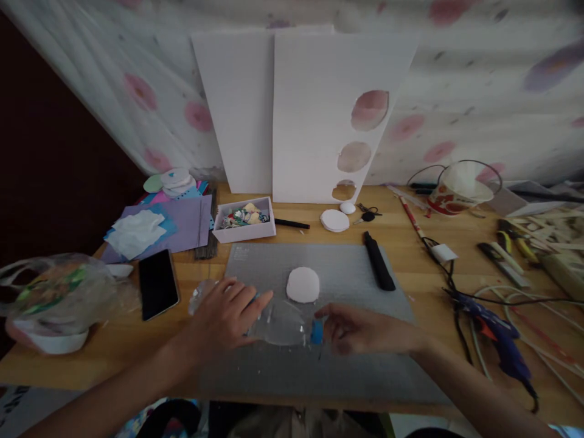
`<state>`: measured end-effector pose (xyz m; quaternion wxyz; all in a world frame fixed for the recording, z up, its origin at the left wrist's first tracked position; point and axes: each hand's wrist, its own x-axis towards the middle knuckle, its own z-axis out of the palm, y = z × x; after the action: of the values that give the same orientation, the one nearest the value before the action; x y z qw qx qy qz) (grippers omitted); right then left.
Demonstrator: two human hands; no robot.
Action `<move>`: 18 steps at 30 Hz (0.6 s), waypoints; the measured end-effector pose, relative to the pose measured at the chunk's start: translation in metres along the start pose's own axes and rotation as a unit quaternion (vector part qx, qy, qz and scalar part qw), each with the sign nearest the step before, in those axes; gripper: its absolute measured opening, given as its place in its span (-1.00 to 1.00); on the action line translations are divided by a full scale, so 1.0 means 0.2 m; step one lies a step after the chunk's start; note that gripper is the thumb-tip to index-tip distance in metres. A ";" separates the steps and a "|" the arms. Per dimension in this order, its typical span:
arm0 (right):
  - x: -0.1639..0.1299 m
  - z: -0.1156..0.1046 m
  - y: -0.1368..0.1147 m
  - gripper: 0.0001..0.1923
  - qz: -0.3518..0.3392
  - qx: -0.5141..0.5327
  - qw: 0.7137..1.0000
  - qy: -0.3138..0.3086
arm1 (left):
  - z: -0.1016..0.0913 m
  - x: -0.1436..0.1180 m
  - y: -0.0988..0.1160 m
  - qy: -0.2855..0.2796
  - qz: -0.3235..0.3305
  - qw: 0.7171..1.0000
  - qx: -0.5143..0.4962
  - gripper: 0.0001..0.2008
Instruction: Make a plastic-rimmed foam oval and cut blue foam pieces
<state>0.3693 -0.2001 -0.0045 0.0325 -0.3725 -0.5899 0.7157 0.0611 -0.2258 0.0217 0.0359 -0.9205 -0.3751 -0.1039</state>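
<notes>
A clear plastic bottle (285,325) lies on its side on the grey cutting mat (260,374), its blue cap (317,331) pointing right. My left hand (228,313) is wrapped over the bottle's body from above and hides part of it. Close to the cap is my right hand (360,330), index finger stretched out by the cap's upper edge and the other fingers loosely bent. Nothing shows between those fingers. Just behind the bottle a white rounded disc (303,285) rests flat on the mat.
White boards (314,121), one with cut-out holes, lean at the back. A small box (245,222) of bits stands behind the mat. To the left are a phone (159,284) and a plastic bag (64,289); on the right, a black cutter (378,261) and a blue glue gun (497,340) with cords.
</notes>
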 end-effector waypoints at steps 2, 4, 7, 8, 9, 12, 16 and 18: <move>-0.03 -0.03 0.02 -0.55 -0.008 0.040 0.999 0.008 | 0.00 -0.01 -0.04 0.029 -0.036 0.999 -0.008 -0.42; -0.06 -0.05 0.04 -0.64 -0.012 0.082 0.996 0.028 | 0.00 0.01 -0.08 0.057 -0.074 0.996 -0.004 -0.40; -0.09 -0.05 0.07 -0.63 -0.016 0.164 0.985 0.052 | -0.02 0.07 -0.14 0.126 -0.160 0.979 -0.032 -0.39; -0.09 -0.04 0.09 -0.61 -0.019 0.191 0.980 0.056 | -0.02 0.10 -0.15 0.157 -0.202 0.965 -0.060 -0.42; -0.10 -0.04 0.12 -0.60 -0.026 0.215 0.975 0.058 | -0.02 0.14 -0.16 0.190 -0.246 0.945 -0.101 -0.47; -0.09 -0.01 0.20 -0.57 -0.056 0.260 0.962 0.060 | -0.01 0.32 -0.21 0.289 -0.339 0.850 -0.282 -0.61; -0.07 0.04 0.29 -0.55 -0.081 0.292 0.950 0.081 | 0.03 0.67 -0.31 0.365 -0.316 0.771 -0.415 -0.53; -0.07 0.06 0.32 -0.53 -0.089 0.291 0.947 0.099 | 0.08 0.85 -0.38 0.393 -0.309 0.777 -0.383 -0.50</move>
<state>0.3974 -0.2349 -0.0526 0.2614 -0.3613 -0.3804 0.8102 0.1295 -0.0528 0.0422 -0.2097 -0.5720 -0.5213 -0.5976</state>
